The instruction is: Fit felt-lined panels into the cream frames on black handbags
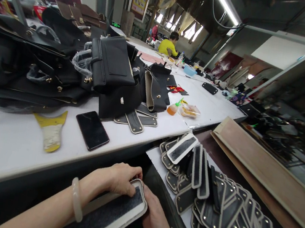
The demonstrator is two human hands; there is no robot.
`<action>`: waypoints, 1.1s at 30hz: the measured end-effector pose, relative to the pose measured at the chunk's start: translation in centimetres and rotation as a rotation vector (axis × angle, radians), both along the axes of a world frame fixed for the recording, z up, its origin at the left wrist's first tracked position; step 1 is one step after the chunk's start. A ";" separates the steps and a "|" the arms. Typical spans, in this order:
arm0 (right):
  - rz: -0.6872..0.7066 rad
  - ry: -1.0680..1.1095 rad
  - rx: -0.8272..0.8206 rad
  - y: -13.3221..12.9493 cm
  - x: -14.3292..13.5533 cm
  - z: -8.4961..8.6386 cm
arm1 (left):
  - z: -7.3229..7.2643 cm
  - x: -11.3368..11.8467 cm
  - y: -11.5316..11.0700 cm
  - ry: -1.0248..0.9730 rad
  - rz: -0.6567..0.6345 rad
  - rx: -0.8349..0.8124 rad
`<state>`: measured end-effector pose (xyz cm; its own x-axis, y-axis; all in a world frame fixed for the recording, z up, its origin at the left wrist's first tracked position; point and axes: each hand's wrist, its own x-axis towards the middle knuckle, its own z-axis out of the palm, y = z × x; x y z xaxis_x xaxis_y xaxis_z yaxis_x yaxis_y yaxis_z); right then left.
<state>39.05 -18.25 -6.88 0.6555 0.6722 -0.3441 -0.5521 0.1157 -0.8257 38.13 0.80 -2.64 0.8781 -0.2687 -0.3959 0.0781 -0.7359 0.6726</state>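
Head cam — L hand (123, 178) grips far end of panel (113, 215), thumb on top; R hand (152, 212) holds same end's R side. Panel's nr table (4, 152), L of pile (224, 210) — phone (92, 130) on table.

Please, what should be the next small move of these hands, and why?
Perhaps the left hand could press along the end of the black panel: its thumb lies on the dark face there, while the right hand is against the same end and seems to steady it.
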 end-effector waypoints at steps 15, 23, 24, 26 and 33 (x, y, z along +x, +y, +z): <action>0.389 -0.625 -0.506 -0.2 3.3 0.3 | -1.9 0.0 -1.5 -0.213 0.056 0.036; 0.377 -0.688 -0.529 0.1 4.0 -0.5 | 0.0 -1.2 -1.4 -0.199 0.093 0.031; 0.392 -0.672 -0.492 -0.1 3.9 -0.4 | 0.4 -1.7 -0.9 -0.187 0.095 0.014; 0.424 -0.629 -0.424 -0.3 3.9 -0.2 | 1.1 -2.9 0.2 -0.178 0.136 -0.024; 0.602 -0.353 -0.323 -0.2 5.3 0.7 | 2.5 -11.7 4.8 -0.226 0.571 -0.163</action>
<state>44.39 -18.49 -6.16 0.3156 0.8498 -0.4221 -0.1403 -0.3981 -0.9065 26.40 5.56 -0.16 0.9580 0.2252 -0.1778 0.2710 -0.5070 0.8182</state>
